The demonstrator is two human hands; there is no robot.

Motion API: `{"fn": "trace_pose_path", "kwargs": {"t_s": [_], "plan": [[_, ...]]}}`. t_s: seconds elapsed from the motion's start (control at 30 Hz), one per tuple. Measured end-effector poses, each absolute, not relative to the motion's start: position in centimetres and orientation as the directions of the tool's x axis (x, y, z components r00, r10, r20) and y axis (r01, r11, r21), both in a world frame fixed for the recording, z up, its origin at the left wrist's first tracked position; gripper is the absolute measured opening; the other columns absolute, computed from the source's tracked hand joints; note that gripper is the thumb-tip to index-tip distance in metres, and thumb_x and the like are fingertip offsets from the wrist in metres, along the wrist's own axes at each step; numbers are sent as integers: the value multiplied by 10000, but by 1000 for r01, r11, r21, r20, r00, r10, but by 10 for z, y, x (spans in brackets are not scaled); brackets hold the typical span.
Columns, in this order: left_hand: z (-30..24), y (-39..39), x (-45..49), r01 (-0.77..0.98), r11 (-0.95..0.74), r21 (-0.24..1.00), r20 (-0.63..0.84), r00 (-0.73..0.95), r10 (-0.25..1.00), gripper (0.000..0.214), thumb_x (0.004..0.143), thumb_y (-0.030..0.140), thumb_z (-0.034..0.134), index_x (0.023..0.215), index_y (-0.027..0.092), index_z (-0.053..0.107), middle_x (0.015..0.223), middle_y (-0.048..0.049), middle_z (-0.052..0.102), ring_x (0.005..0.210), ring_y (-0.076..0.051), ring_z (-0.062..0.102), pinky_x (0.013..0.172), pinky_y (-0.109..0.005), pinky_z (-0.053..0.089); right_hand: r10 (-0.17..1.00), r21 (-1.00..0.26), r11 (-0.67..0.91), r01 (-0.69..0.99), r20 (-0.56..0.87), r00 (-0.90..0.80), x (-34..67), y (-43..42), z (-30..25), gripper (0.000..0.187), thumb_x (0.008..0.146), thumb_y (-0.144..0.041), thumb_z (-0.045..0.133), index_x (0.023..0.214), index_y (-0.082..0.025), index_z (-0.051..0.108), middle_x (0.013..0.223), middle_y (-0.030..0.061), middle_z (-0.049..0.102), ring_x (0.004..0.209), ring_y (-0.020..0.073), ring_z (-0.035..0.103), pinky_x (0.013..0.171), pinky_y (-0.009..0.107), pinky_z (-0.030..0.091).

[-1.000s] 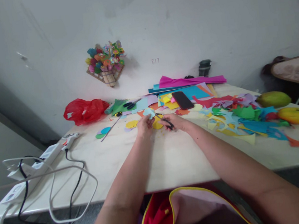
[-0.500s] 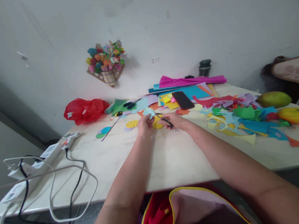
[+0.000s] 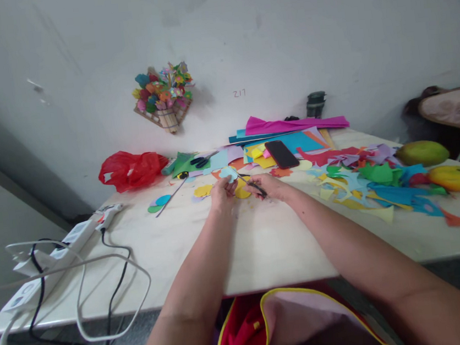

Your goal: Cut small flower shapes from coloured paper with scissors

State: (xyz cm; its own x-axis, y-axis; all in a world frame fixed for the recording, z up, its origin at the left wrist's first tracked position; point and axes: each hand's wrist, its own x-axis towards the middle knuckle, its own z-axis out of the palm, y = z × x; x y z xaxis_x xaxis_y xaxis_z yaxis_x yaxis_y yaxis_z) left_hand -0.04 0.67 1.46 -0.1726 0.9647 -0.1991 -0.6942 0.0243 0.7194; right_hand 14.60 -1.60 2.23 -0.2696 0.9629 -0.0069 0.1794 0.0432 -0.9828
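Between the fingers of my left hand is a light blue paper flower, held just above the table. My right hand grips a pair of scissors by the dark handles, and their blades point left at the flower's edge. Whether the blades touch the paper I cannot tell. Beneath and between my hands lies a yellow paper piece, partly covered. Left of my left hand rests a yellow paper flower, with blue and green paper circles farther left.
Paper scraps and mangoes spread over the right side. A phone lies on coloured sheets at the back, near a second pair of scissors. A red plastic bag sits back left. Cables trail from a power strip.
My hands keep almost the same place. The light blue flower has turned slightly in my left fingers against the scissor blades.
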Motion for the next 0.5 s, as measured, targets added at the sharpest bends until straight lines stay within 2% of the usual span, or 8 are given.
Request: {"fn": "trace_pose_path", "kwargs": {"t_s": [0.13, 0.3, 0.5], "plan": [[14, 8, -1, -699, 30, 714, -210, -173, 962, 184, 697, 50, 652, 840, 166, 641, 679, -28, 692, 661, -157, 703, 648, -225, 561, 959, -969, 74, 234, 4, -284, 147, -18, 23, 209, 752, -271, 751, 742, -152, 580, 471, -42, 543, 363, 65, 436, 345, 175, 321], [12, 11, -4, -702, 7, 713, -178, -171, 969, 152, 685, 28, 647, 779, 147, 636, 669, -30, 690, 614, -136, 685, 661, -216, 557, 923, -952, 157, 264, 46, -383, 156, -10, 17, 265, 780, -362, 734, 749, -161, 563, 562, -8, 617, 388, 70, 501, 323, 168, 290], [13, 14, -18, -693, -2, 721, -149, -159, 976, 163, 645, 3, 632, 734, 140, 627, 661, -31, 681, 600, -143, 671, 684, -253, 572, 886, -944, 145, 296, -9, -463, 174, -9, 20, 312, 787, -394, 723, 711, -156, 537, 552, -6, 618, 375, 60, 502, 326, 163, 302]]}}
